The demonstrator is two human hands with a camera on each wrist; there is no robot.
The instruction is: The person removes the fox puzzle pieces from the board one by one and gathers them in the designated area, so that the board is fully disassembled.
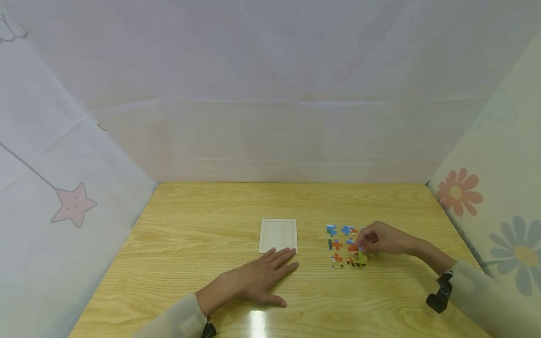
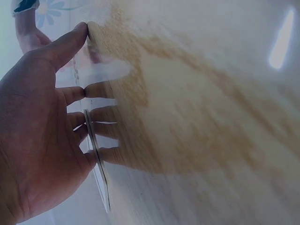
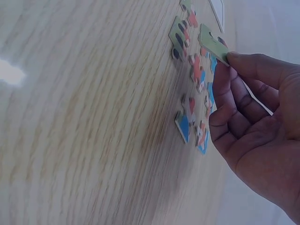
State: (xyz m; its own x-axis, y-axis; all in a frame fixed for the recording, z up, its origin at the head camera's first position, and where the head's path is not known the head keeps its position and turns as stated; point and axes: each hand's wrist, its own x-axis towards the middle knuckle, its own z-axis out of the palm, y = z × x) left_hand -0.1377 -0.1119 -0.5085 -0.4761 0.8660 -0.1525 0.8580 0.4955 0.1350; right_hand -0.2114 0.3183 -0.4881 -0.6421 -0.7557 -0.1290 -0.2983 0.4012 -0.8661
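A shallow pale wooden puzzle tray (image 1: 279,234) lies flat near the middle of the table. Spread fingers of my left hand (image 1: 262,279) reach over the tray's near edge, the palm facing down. In the left wrist view the fingers of that left hand (image 2: 51,117) are straight and meet the tray's edge (image 2: 101,168). To the right, my right hand (image 1: 382,238) pinches a green puzzle piece (image 3: 213,46) between thumb and fingers, raised above the table. Beneath and beside it lie several loose puzzle pieces (image 1: 336,244) in blue, red and green, set out in rough rows.
The wooden tabletop (image 1: 190,225) is bounded by a pale cloth wall (image 1: 270,136) at the back. Printed cloth stands on both sides, with a pink star (image 1: 73,205) at left and flowers (image 1: 458,191) at right.
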